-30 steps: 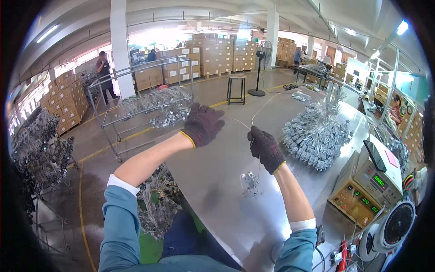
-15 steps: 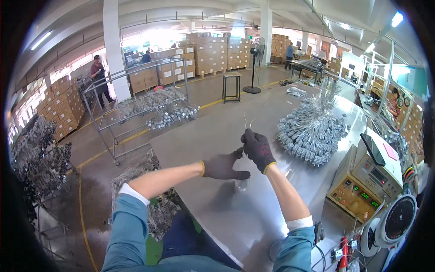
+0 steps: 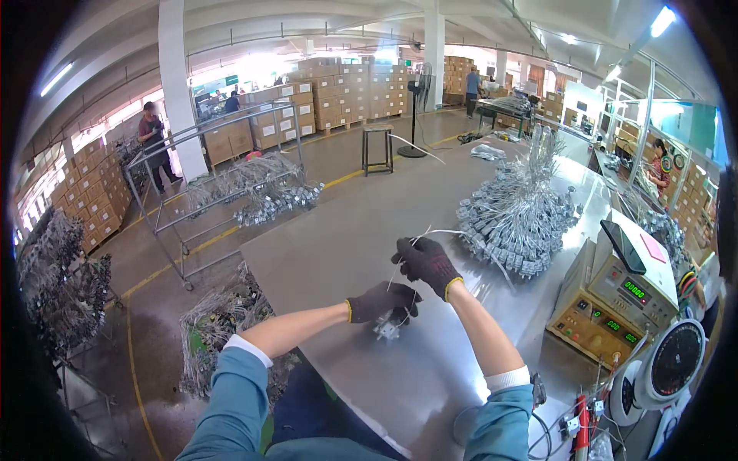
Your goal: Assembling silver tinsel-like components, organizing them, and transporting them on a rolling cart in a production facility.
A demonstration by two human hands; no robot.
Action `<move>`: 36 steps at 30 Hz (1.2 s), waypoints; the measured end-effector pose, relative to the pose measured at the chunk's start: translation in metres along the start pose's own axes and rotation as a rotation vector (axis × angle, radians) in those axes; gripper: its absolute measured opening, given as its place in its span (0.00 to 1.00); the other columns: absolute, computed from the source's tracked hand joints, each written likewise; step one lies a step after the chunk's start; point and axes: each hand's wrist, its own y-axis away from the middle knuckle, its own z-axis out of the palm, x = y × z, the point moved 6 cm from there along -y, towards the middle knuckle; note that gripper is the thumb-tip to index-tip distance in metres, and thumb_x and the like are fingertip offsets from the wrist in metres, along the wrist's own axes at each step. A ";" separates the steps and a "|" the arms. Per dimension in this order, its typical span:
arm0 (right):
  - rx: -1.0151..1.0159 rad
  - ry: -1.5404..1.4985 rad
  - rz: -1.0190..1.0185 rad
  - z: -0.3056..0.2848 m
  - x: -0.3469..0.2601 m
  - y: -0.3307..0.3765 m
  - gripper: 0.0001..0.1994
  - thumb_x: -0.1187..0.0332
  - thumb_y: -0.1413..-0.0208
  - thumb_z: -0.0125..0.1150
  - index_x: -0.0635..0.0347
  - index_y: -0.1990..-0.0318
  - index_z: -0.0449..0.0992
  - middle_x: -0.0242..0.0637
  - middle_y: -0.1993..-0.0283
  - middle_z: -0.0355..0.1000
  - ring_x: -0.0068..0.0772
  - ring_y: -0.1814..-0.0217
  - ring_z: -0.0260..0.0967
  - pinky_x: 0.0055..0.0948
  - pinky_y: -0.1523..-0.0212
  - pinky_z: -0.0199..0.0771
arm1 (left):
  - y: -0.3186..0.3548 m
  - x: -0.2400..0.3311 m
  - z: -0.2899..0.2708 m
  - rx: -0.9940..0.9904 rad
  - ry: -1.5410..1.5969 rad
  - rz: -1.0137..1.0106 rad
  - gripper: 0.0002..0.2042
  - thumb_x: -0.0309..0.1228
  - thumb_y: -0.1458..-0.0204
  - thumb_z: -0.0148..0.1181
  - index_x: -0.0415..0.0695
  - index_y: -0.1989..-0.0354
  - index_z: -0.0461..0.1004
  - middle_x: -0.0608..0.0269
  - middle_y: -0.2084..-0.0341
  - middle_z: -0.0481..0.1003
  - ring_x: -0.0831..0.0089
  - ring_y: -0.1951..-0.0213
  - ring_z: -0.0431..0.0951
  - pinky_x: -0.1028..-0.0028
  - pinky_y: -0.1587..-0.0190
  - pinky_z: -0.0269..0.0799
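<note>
We had both hands in dark knit gloves with yellow cuffs, over the smooth grey metal tabletop (image 3: pixel 330 253). Our left hand (image 3: pixel 382 301) was curled shut around the lower end of a thin white wire lead (image 3: pixel 430 233), with the small pale connector (image 3: pixel 387 329) dangling just beneath it, near the tabletop. Our right hand (image 3: pixel 425 263), just at one o'clock from the left, pinched the same lead higher up. At two o'clock lay a bristly heap of finished leads (image 3: pixel 516 219). A wheeled metal rack (image 3: pixel 223 184) at eleven o'clock held tangled bundles (image 3: pixel 261 196). A beige tester (image 3: pixel 615 300) sat at three o'clock.
</note>
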 end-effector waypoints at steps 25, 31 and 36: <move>0.031 0.982 -0.132 0.081 0.085 0.091 0.31 0.50 0.39 0.66 0.54 0.32 0.69 0.55 0.47 0.75 0.62 0.48 0.78 0.58 0.47 0.79 | -0.009 -0.058 -0.044 0.435 0.483 -0.300 0.27 0.53 0.30 0.51 0.37 0.52 0.79 0.55 0.69 0.82 0.65 0.70 0.82 0.61 0.63 0.80; 0.007 1.072 -0.099 0.104 0.074 0.100 0.33 0.46 0.38 0.66 0.57 0.33 0.70 0.53 0.48 0.77 0.57 0.51 0.80 0.56 0.50 0.81 | 0.002 -0.075 -0.051 0.465 0.413 -0.300 0.27 0.55 0.29 0.49 0.39 0.48 0.75 0.57 0.69 0.82 0.65 0.71 0.82 0.60 0.66 0.81; 0.112 1.212 -0.059 0.120 0.095 0.084 0.32 0.47 0.41 0.66 0.66 0.40 0.73 0.50 0.50 0.76 0.53 0.52 0.80 0.52 0.51 0.79 | 0.002 -0.065 -0.045 0.551 0.335 -0.287 0.26 0.53 0.29 0.50 0.38 0.48 0.78 0.57 0.67 0.83 0.68 0.73 0.79 0.62 0.65 0.77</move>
